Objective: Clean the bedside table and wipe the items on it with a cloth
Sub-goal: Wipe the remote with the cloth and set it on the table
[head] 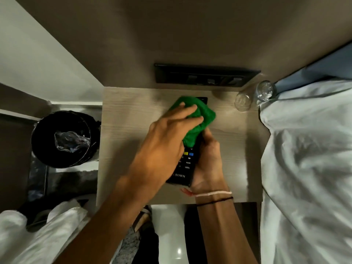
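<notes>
A black remote control (185,167) lies lengthwise over the middle of the light wooden bedside table (123,130). My right hand (208,164) grips its near end from the right side. My left hand (167,138) presses a green cloth (203,116) down on the remote's far half, fingers spread over the cloth. The cloth hides most of the remote's upper part; only its far tip shows beyond the cloth. Coloured buttons and a brand name show on the near half.
Two clear glasses (242,101) (265,90) stand at the table's far right corner. A black switch panel (205,77) is on the wall behind. A black lined bin (64,138) stands left of the table. White bedding (308,159) lies on the right.
</notes>
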Demonstrator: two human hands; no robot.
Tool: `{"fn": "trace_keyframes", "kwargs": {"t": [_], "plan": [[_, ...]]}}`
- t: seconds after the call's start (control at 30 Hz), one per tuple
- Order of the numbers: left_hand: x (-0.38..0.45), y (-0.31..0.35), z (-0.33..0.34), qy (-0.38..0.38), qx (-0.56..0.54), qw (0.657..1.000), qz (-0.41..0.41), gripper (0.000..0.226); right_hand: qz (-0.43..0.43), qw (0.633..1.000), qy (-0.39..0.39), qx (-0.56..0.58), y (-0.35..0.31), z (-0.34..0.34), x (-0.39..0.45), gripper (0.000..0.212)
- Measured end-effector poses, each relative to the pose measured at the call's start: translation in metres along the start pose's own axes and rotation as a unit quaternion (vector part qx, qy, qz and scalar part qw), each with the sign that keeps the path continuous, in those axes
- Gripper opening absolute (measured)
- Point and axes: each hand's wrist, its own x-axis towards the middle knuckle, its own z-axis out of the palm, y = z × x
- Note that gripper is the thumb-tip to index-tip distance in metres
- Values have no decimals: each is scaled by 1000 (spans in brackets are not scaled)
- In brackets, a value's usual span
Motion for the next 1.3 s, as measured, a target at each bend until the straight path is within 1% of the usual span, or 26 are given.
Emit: {"fn": "trace_keyframes", "kwargs": {"t": [0.1, 0.2, 0.3, 0.37, 0.43, 0.5, 0.53, 0.6, 0.63, 0.67, 0.73, 0.77, 0.8, 0.87, 0.93, 0.97, 1.03, 1.1, 1.13, 1.17, 1.2, 1.23, 1.27, 1.3], "plan": [[-30, 4, 0, -28, -28, 999, -1, 74, -8, 999, 38, 7, -4, -9, 6, 57], [-59, -4, -8, -80, -55, 995, -3, 78, -23, 996, 78, -28, -2, -20, 15, 55], [-83, -16, -19, -161, -70, 984, -9, 82, -74, 977, 166, -111, 3, -29, 32, 63], [-94, -26, -30, -190, -94, 977, -32, 78, -121, 962, 214, -115, 1, -32, 43, 57], [-103, -38, -41, -165, -116, 977, -71, 76, -158, 952, 242, -97, -6, -35, 54, 41], [-105, -50, -50, -126, -139, 977, -103, 77, -165, 947, 266, -78, -15, -39, 68, 13], [-103, -56, -53, -108, -151, 976, -111, 78, -165, 943, 278, -74, -19, -37, 72, 10], [-95, -66, -58, -80, -171, 975, -118, 78, -173, 935, 300, -74, -29, -31, 83, 26], [-89, -70, -59, -68, -179, 974, -119, 77, -183, 932, 305, -70, -35, -27, 88, 29], [-84, -74, -60, -58, -188, 973, -121, 76, -185, 931, 308, -72, -38, -21, 91, 30], [-74, -80, -59, -45, -208, 969, -125, 70, -180, 931, 309, -68, -42, -16, 100, 17], [-70, -83, -57, -39, -216, 967, -129, 69, -171, 933, 310, -62, -44, -14, 103, 19], [-66, -87, -56, -29, -220, 965, -137, 71, -169, 931, 315, -68, -46, -11, 110, 29], [-59, -92, -52, -13, -231, 962, -145, 80, -175, 930, 309, -98, -51, -4, 119, 39], [-54, -94, -50, -2, -229, 963, -143, 82, -163, 936, 306, -55, -56, -4, 129, 45], [-52, -95, -50, 5, -227, 964, -140, 82, -153, 945, 287, -24, -58, -6, 133, 46], [-48, -95, -50, 20, -223, 965, -139, 81, -124, 955, 268, -24, -63, -13, 132, 43], [-45, -90, -50, 36, -213, 966, -141, 79, -115, 956, 266, -52, -63, -18, 126, 40], [-44, -85, -49, 43, -199, 969, -139, 78, -123, 958, 251, -65, -61, -18, 117, 35], [-42, -79, -49, 51, -178, 974, -131, 77, -146, 956, 241, -80, -60, -18, 107, 24], [-40, -75, -50, 65, -158, 978, -122, 77, -183, 944, 245, -128, -57, -16, 99, 13], [-38, -65, -50, 69, -138, 983, -102, 77, -222, 926, 244, -183, -57, -18, 84, 10], [-34, -53, -48, 67, -117, 988, -71, 79, -269, 893, 247, -264, -59, -22, 65, 5], [-31, -39, -46, 65, -90, 993, -35, 82, -323, 836, 249, -367, -60, -30, 45, 8]]}}
